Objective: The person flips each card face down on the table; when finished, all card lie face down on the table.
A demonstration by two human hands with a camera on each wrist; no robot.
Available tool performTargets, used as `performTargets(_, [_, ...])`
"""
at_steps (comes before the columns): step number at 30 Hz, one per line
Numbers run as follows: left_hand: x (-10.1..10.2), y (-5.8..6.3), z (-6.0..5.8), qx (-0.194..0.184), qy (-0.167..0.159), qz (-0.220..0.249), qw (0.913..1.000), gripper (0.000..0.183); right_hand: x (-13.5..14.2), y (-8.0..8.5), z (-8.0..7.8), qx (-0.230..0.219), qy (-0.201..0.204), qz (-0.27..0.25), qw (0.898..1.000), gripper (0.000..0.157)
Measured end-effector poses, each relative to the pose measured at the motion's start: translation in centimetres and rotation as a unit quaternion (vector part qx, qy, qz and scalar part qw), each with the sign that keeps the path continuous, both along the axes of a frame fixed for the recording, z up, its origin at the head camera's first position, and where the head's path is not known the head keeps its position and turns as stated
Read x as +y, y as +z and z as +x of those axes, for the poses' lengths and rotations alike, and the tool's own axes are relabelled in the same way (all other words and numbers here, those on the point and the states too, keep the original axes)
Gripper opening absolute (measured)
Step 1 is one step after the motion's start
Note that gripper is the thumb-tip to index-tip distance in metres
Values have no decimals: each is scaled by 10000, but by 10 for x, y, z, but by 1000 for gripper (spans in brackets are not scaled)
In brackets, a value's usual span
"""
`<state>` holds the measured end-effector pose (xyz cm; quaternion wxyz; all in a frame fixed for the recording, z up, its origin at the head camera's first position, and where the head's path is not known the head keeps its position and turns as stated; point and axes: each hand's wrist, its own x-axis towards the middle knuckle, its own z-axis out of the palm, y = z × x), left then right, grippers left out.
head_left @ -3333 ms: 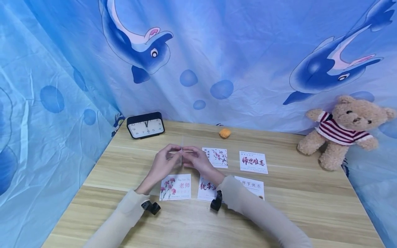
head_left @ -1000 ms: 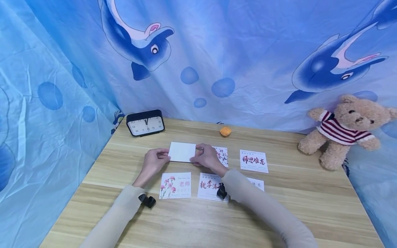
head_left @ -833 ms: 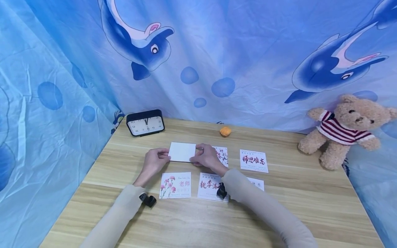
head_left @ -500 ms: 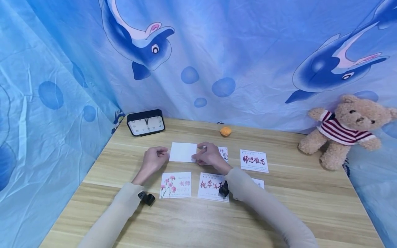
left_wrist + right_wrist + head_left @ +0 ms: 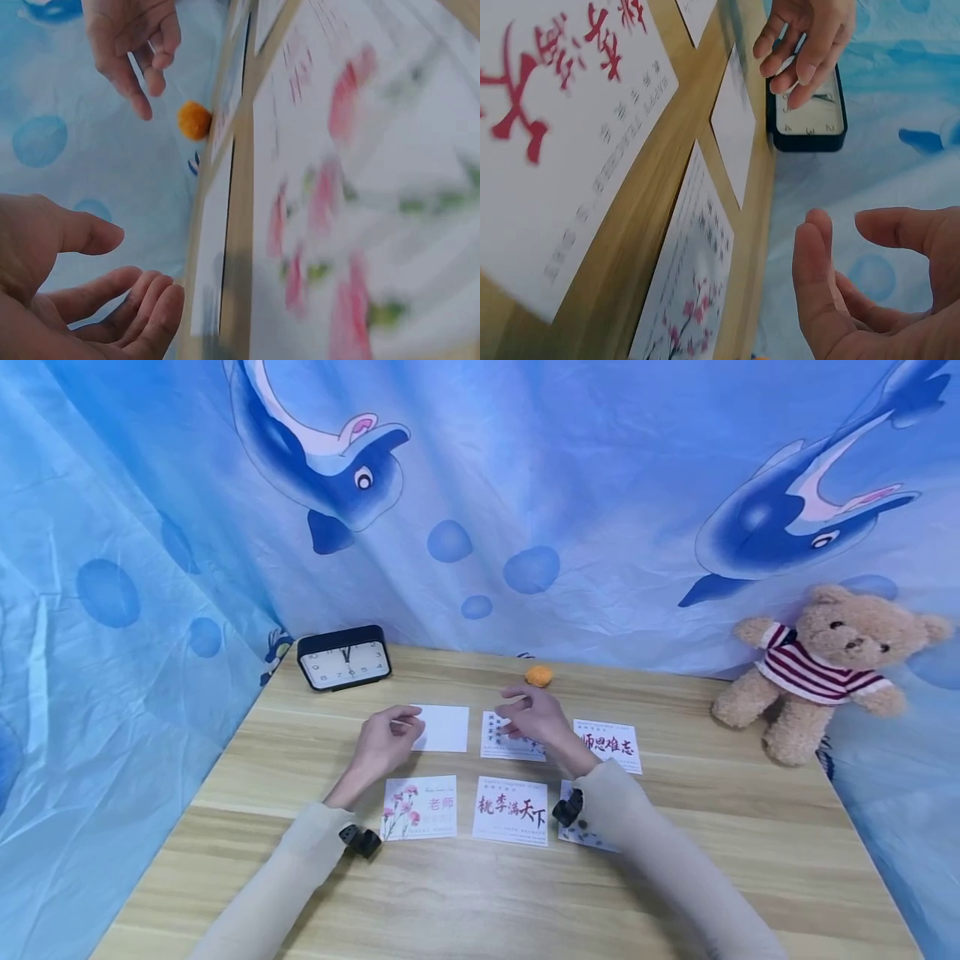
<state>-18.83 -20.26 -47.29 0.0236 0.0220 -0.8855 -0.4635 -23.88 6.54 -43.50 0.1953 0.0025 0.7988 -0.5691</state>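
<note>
A blank white card (image 5: 447, 728) lies flat at the back left of the card group. My left hand (image 5: 386, 745) hovers at its left edge and overlaps it in the head view; in the left wrist view the thumb and fingers (image 5: 154, 304) stand apart with nothing between them. My right hand (image 5: 536, 720) hangs over the blossom card (image 5: 694, 300) beside it. A gap shows between thumb and fingers (image 5: 814, 262) in the right wrist view, and they hold nothing. In front of the blank card lies a card with pink carnations (image 5: 420, 808).
A card with red characters (image 5: 510, 810) lies front centre, another card (image 5: 611, 747) back right. The right sleeve partly covers a front-right card (image 5: 588, 835). Along the back stand a black clock (image 5: 345, 658), an orange fuzzy ball (image 5: 538, 676) and a teddy bear (image 5: 817, 668).
The card, earlier held upright between both hands, was laid flat with its blank side up. Both hands have let go of it, and the right hand has moved right over the blossom card.
</note>
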Motion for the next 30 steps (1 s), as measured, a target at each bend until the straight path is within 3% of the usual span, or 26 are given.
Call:
performTargets(11, [42, 3, -2, -161, -439, 391, 9981, 35, 35, -6, 7, 182, -73, 43, 9998, 54])
performTargets(19, [68, 2, -3, -153, -740, 741, 9944, 37, 56, -13, 14, -4, -285, -136, 9995, 60])
performTargets(30, [89, -1, -2, -564, -917, 561, 9926, 48, 72, -24, 24, -386, -247, -167, 9988, 64])
